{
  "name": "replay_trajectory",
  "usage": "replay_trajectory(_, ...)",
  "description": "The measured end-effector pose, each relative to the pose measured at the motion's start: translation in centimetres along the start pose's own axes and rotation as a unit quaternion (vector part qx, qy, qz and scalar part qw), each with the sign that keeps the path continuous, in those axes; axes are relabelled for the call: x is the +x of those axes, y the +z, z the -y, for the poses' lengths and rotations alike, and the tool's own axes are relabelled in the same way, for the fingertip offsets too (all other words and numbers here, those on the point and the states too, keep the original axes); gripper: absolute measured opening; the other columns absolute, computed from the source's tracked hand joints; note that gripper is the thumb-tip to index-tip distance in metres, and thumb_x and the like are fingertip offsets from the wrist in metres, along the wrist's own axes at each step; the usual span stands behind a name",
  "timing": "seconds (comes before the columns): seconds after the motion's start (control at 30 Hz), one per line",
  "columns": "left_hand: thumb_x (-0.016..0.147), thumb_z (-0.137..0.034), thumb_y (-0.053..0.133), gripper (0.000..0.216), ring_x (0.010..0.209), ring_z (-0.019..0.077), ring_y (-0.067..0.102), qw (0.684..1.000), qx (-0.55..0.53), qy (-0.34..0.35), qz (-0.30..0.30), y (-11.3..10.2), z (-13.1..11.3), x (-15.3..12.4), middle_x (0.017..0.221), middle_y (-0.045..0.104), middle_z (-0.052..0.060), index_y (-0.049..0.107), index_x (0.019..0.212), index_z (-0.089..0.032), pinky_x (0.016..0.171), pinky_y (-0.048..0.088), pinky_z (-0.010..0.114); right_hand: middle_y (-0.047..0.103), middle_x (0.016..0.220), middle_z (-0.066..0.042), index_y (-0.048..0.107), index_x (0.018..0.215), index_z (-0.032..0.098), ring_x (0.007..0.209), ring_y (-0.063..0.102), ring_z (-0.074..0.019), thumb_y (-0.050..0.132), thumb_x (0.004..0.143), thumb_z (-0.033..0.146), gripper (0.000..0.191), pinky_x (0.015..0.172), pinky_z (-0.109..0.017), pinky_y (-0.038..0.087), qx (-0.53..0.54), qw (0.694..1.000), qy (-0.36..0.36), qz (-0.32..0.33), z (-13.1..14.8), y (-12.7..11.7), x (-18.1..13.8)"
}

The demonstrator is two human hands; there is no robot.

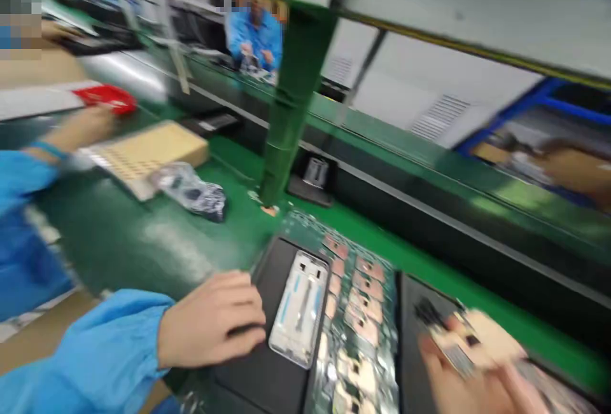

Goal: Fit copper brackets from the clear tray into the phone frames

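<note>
My left hand (214, 322) lies on a black tray (267, 312), its fingers stretched out and holding nothing. In that tray, just right of the fingertips, is a silver phone frame (300, 309) with blue strips. My right hand (470, 379), at the lower right, is closed on a small phone circuit board (482, 334) with a beige-pink face and a dark square; motion blurs it. Beneath that hand is a second black tray (413, 338). Between the two trays lie several similar boards (365, 299) in rows on a green surface.
A green post (298, 102) rises behind the boards. Farther left are a bagged item (193, 191), a yellowish block (157, 150) and a co-worker's hand (88, 126) at a red object (112, 97). Another black tray (312, 179) holds a phone frame. Another person (255, 35) sits across.
</note>
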State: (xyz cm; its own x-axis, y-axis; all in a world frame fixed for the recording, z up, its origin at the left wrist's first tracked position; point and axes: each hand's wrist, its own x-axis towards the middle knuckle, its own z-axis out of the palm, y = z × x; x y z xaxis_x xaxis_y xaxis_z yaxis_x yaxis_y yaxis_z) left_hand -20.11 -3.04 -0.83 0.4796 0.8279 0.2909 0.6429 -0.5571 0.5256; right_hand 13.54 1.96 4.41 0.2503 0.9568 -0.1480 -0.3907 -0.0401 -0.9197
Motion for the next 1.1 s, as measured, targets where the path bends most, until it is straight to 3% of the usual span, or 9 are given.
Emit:
replay_trajectory(0.1,0.106,-0.029,0.047,0.026,0.104,0.0245,0.058,1.000,0.020,-0.012,0.020,1.0,1.0,5.1,0.116,0.068,0.009,0.066,0.118,-0.019,0.094,0.045,0.040,0.072,0.113,-0.005,0.074,0.113,0.031,0.104,0.068,-0.0249,0.076,0.084,0.046,0.033,0.102,-0.048,0.053,-0.012,0.998,-0.005,-0.054,0.7,0.4,0.2)
replay_trajectory(0.2,0.105,-0.035,0.048,0.035,0.122,0.0317,0.052,0.997,0.073,-0.009,0.020,3.3,1.2,8.0,0.137,0.061,0.013,0.060,0.132,-0.016,0.102,0.044,0.049,0.073,0.116,-0.006,0.074,0.115,0.027,0.109,0.067,-0.0236,0.073,0.088,0.042,0.031,0.094,-0.040,0.057,-0.007,1.000,-0.017,0.019,-0.1,2.8,1.5)
replay_trajectory(0.4,0.103,-0.042,0.053,0.046,0.140,0.0386,0.038,0.992,0.118,0.007,0.037,6.3,1.7,8.0,0.151,0.051,0.015,0.058,0.139,-0.015,0.108,0.042,0.057,0.073,0.107,-0.004,0.070,0.108,0.026,0.103,0.067,-0.0228,0.069,0.095,0.039,0.018,0.095,-0.038,0.053,-0.070,0.980,0.024,0.187,-4.1,5.2,3.3)
replay_trajectory(0.53,0.102,-0.046,0.055,0.050,0.143,0.0408,0.036,0.991,0.125,0.010,0.045,6.6,1.8,8.2,0.155,0.048,0.016,0.057,0.140,-0.013,0.109,0.041,0.061,0.072,0.110,-0.004,0.065,0.109,0.026,0.104,0.066,-0.0227,0.064,0.099,0.041,0.019,0.094,-0.038,0.050,-0.154,0.963,0.001,0.221,-5.9,5.7,5.0)
replay_trajectory(0.67,0.103,-0.039,0.053,0.035,0.144,0.0375,0.038,0.997,0.074,0.013,0.032,5.9,1.5,8.0,0.153,0.051,0.012,0.062,0.130,-0.017,0.109,0.044,0.059,0.071,0.107,-0.003,0.064,0.110,0.025,0.100,0.065,-0.0207,0.061,0.101,0.033,0.013,0.090,-0.036,0.050,-0.267,0.933,-0.108,0.218,-6.7,6.6,6.5)
replay_trajectory(0.77,0.104,-0.027,0.049,0.029,0.139,0.0280,0.047,0.997,0.022,0.070,0.010,4.9,1.3,6.8,0.143,0.060,0.006,0.062,0.129,-0.020,0.118,0.039,0.054,0.070,0.110,-0.004,0.064,0.114,0.024,0.103,0.063,-0.0209,0.059,0.101,0.023,0.013,0.093,-0.037,0.049,-0.402,0.851,-0.236,0.243,-7.1,6.9,6.6)
replay_trajectory(0.87,0.102,-0.016,0.050,0.032,0.129,0.0231,0.058,0.986,0.026,0.163,-0.016,4.3,1.0,5.3,0.134,0.068,0.004,0.064,0.130,-0.020,0.125,0.033,0.050,0.070,0.115,-0.007,0.062,0.119,0.020,0.110,0.061,-0.0244,0.057,0.102,0.015,0.019,0.099,-0.042,0.048,-0.509,0.724,-0.332,0.327,-7.8,6.7,5.9)
replay_trajectory(0.97,0.098,-0.013,0.057,0.036,0.125,0.0260,0.063,0.975,0.062,0.209,-0.040,4.3,0.6,4.4,0.133,0.070,0.003,0.067,0.130,-0.025,0.122,0.037,0.053,0.071,0.114,-0.011,0.063,0.119,0.015,0.107,0.060,-0.0275,0.055,0.102,0.012,0.018,0.095,-0.045,0.050,-0.589,0.611,-0.375,0.372,-8.3,6.4,5.1)
replay_trajectory(1.1,0.099,-0.016,0.057,0.036,0.115,0.0247,0.070,0.977,0.068,0.197,-0.050,4.6,0.1,4.5,0.132,0.071,-0.002,0.070,0.127,-0.034,0.121,0.038,0.057,0.070,0.117,-0.013,0.064,0.121,0.011,0.107,0.060,-0.0287,0.055,0.103,0.014,0.020,0.094,-0.046,0.051,-0.635,0.557,-0.380,0.377,-8.6,6.3,4.8)
